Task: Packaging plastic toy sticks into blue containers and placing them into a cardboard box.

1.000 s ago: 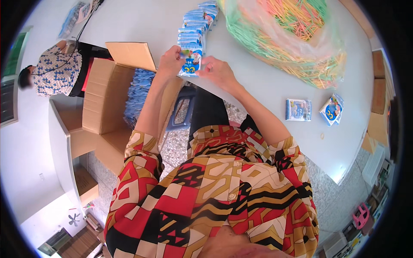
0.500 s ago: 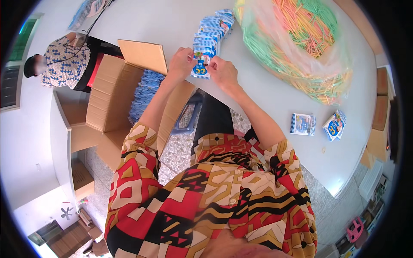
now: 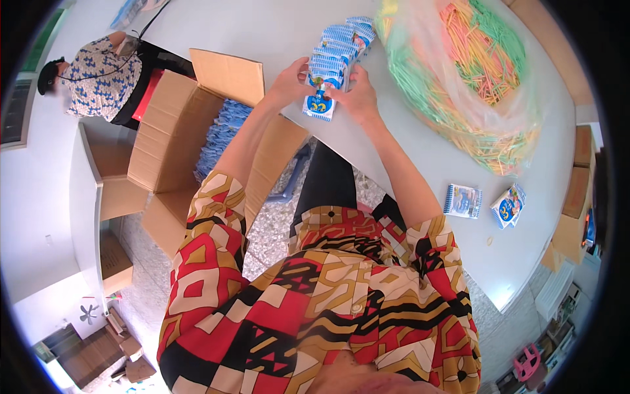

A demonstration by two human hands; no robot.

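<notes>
Apparently the step in hand is straightening or gathering the near end of an overlapping row of blue-and-white packets [image 3: 333, 54], lying on the white table [image 3: 410, 154] close to its near edge. Moving the row would, I judge, call for even pressure from both sides, since the slick wrappers could slide apart. The left hand [image 3: 287, 84] curls at the left side, thumb and fingers parted; the right hand [image 3: 361, 100] mirrors it, its thumb reaching over the nearest packets. Both touch the row, but how firmly they pinch I cannot tell. Farther out, a clear bag [image 3: 459, 98] of coloured strips lies to the right, and an open cardboard box [image 3: 167, 134] stands left.
</notes>
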